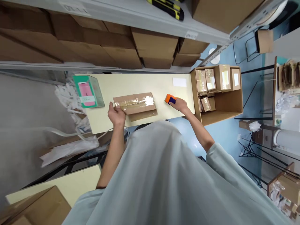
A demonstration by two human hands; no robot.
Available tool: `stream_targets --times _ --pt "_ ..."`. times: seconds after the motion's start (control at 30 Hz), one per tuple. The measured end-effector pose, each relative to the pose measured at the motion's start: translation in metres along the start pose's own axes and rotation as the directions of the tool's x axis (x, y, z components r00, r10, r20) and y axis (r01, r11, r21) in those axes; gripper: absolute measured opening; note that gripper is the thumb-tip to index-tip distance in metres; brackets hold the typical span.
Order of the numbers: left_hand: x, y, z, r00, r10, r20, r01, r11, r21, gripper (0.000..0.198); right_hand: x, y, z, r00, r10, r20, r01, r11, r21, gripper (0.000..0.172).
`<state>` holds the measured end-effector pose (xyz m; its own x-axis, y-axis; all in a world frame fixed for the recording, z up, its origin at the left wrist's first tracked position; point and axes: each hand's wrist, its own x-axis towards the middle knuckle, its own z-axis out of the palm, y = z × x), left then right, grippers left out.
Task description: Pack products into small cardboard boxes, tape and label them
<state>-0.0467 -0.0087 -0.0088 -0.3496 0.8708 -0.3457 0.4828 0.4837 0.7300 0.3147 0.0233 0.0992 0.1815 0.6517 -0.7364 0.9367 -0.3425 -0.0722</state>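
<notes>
A flat, long cardboard box point(134, 103) lies on the cream table, with shiny clear tape along its top. My left hand point(116, 115) grips its left end, fingers at the corner and thumb near the edge. To the right of the box, apart from it, my right hand point(179, 105) is wrapped around an orange and dark-blue tape dispenser point(169, 98) just over the table. A white paper slip point(179, 82) lies behind that hand.
A green box with a pink picture point(87, 92) stands at the table's left end. An open carton point(221, 117) holding several small taped boxes adjoins the right end. Above the table's back edge runs a metal shelf point(131, 15) with cartons below it and a yellow-black cutter point(167, 7) on top.
</notes>
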Motion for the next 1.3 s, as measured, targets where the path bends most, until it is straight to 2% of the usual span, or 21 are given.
stream_targets --times 0.07,0.1,0.17,0.2,0.23,0.3,0.37,0.47,0.53,0.6,0.73,0.9,0.97,1.0,1.07,1.1,1.13,1.17,1.2,1.23,1.3 --pt "0.004 0.01 -0.01 0.992 -0.073 -0.107 0.073 0.997 -0.006 0.073 -0.007 -0.009 -0.018 0.998 -0.059 -0.032 0.061 0.996 0.066 0.05" --pt "0.003 0.022 -0.013 0.987 -0.059 -0.152 0.056 0.998 -0.022 0.075 -0.01 -0.016 -0.029 0.993 -0.108 -0.05 0.112 0.989 0.091 0.047" --pt "0.0 0.056 -0.018 0.982 0.104 -0.157 -0.116 0.991 -0.073 0.073 -0.017 -0.038 -0.054 0.963 -0.245 -0.115 0.259 0.958 0.126 0.044" --pt "-0.001 0.077 -0.02 0.966 0.214 -0.146 -0.229 0.968 -0.099 0.069 -0.02 -0.052 -0.068 0.931 -0.324 -0.17 0.347 0.929 0.13 0.047" --pt "-0.001 0.101 -0.023 0.935 0.333 -0.125 -0.348 0.929 -0.124 0.063 -0.022 -0.068 -0.083 0.891 -0.392 -0.229 0.426 0.896 0.122 0.05" --pt "0.004 0.149 -0.03 0.833 0.54 -0.12 -0.553 0.817 -0.164 0.054 -0.025 -0.105 -0.116 0.795 -0.504 -0.339 0.554 0.83 0.067 0.055" --pt "0.017 0.194 -0.041 0.727 0.666 -0.166 -0.687 0.705 -0.179 0.052 -0.026 -0.147 -0.151 0.696 -0.582 -0.421 0.631 0.776 -0.031 0.054" --pt "0.043 0.246 -0.064 0.628 0.734 -0.258 -0.777 0.611 -0.154 0.053 -0.025 -0.212 -0.207 0.596 -0.642 -0.483 0.638 0.743 -0.201 0.047" --pt "0.057 0.264 -0.079 0.606 0.742 -0.287 -0.792 0.595 -0.133 0.053 -0.023 -0.251 -0.241 0.584 -0.645 -0.493 0.585 0.756 -0.295 0.045" --pt "0.062 0.27 -0.09 0.602 0.743 -0.292 -0.795 0.594 -0.126 0.053 -0.018 -0.28 -0.268 0.612 -0.627 -0.483 0.514 0.779 -0.36 0.046" --pt "0.053 0.251 -0.096 0.616 0.729 -0.299 -0.784 0.605 -0.14 0.052 -0.002 -0.307 -0.292 0.685 -0.598 -0.416 0.443 0.795 -0.414 0.043" --pt "0.041 0.217 -0.086 0.688 0.666 -0.288 -0.723 0.666 -0.187 0.051 0.018 -0.318 -0.292 0.708 -0.583 -0.397 0.421 0.801 -0.426 0.047" --pt "0.042 0.199 -0.08 0.731 0.629 -0.264 -0.68 0.703 -0.206 0.052 0.021 -0.316 -0.285 0.687 -0.584 -0.432 0.416 0.804 -0.425 0.058" --pt "0.044 0.187 -0.077 0.756 0.605 -0.25 -0.652 0.728 -0.213 0.052 0.022 -0.312 -0.278 0.651 -0.593 -0.474 0.425 0.802 -0.42 0.065" --pt "0.045 0.153 -0.071 0.819 0.529 -0.222 -0.571 0.792 -0.217 0.055 0.021 -0.291 -0.252 0.541 -0.608 -0.581 0.461 0.792 -0.4 0.075" --pt "0.044 0.132 -0.069 0.857 0.473 -0.206 -0.511 0.833 -0.212 0.058 0.019 -0.275 -0.231 0.487 -0.602 -0.632 0.483 0.789 -0.379 0.077" --pt "0.042 0.108 -0.066 0.898 0.398 -0.19 -0.432 0.878 -0.204 0.061 0.017 -0.256 -0.205 0.46 -0.585 -0.667 0.5 0.792 -0.35 0.077" --pt "0.039 0.082 -0.063 0.937 0.305 -0.168 -0.335 0.922 -0.192 0.065 0.014 -0.234 -0.176 0.469 -0.558 -0.684 0.509 0.804 -0.307 0.076" --pt "0.035 0.058 -0.061 0.969 0.2 -0.141 -0.224 0.958 -0.178 0.069 0.009 -0.211 -0.143 0.507 -0.524 -0.685 0.511 0.822 -0.252 0.076" --pt "0.029 0.034 -0.058 0.99 0.096 -0.106 -0.112 0.981 -0.16 0.072 0.004 -0.188 -0.108 0.563 -0.488 -0.667 0.506 0.842 -0.188 0.075" --pt "0.019 -0.003 -0.052 0.997 -0.062 -0.049 0.055 0.991 -0.123 0.075 -0.01 -0.148 -0.039 0.698 -0.4 -0.594 0.469 0.882 -0.042 0.074"
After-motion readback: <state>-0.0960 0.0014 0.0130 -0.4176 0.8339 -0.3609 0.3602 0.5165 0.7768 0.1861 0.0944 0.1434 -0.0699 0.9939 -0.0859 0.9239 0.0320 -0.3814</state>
